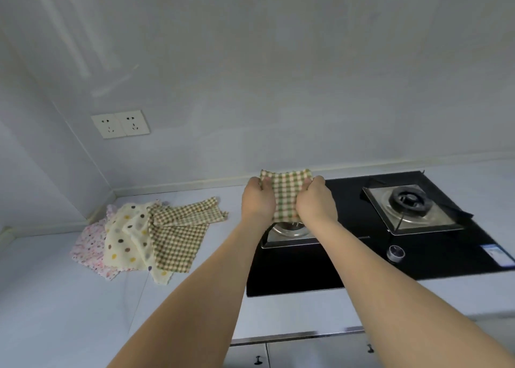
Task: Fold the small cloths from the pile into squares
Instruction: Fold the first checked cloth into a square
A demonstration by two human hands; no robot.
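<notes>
A small green, pink and cream checked cloth [285, 192] is held up in the air above the left burner. My left hand [257, 200] grips its left edge and my right hand [316, 200] grips its right edge, thumbs over the fabric. On the counter to the left lies the pile: a brown checked cloth [178, 236] on top, a cream cloth with coloured dots [125, 236] under it, and a pink speckled cloth [89, 247] at the bottom.
A black glass hob [348, 270] fills the right of the white counter [69, 312], with a left burner [289, 232], a right burner [409, 200] and a knob [395, 253]. A double wall socket [120, 124] sits above the pile. Cabinet doors show below the counter edge.
</notes>
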